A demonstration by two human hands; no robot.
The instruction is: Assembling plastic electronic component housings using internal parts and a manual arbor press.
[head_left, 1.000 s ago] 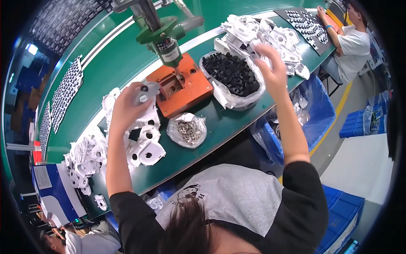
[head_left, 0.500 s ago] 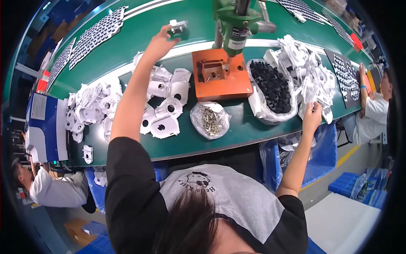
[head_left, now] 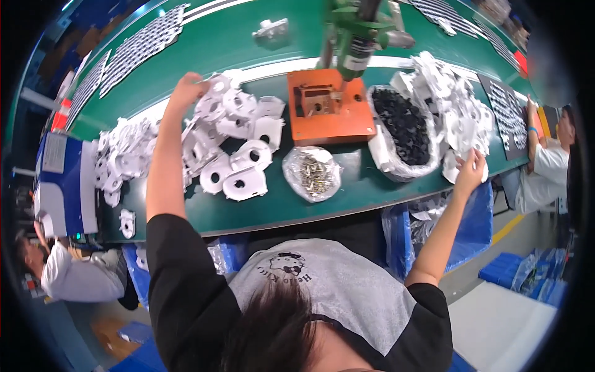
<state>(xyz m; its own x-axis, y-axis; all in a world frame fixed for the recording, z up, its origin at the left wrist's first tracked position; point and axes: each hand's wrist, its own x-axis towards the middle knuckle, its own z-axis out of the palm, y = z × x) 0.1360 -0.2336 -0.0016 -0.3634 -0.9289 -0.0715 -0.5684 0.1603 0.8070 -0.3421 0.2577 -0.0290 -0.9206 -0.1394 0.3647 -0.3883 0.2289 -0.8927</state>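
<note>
My left hand (head_left: 186,90) is at the upper edge of a loose pile of white plastic housings (head_left: 250,183), its bent fingers slightly apart and blurred, with nothing seen in them. Further off, a white part (head_left: 271,28) lies by itself on the green belt. My right hand (head_left: 471,170) pinches the near edge of a white plastic part (head_left: 455,166) at the front of the right-hand heap (head_left: 460,118); its fingertips partly cover the part. Between my arms stands an orange fixture block (head_left: 331,127) under a green press (head_left: 358,46).
A clear bag of small metal pins (head_left: 315,175) and a lined tub of black parts (head_left: 404,133) sit near the fixture. More white parts (head_left: 127,158) are heaped at left, beside a blue-and-white machine (head_left: 59,186). Below the bench hangs a blue bin (head_left: 474,217). Co-workers sit at both sides.
My left hand has drawn back from the belt to the white pile, and the white part near it now lies on the belt. My right hand has shifted slightly right and nearer.
</note>
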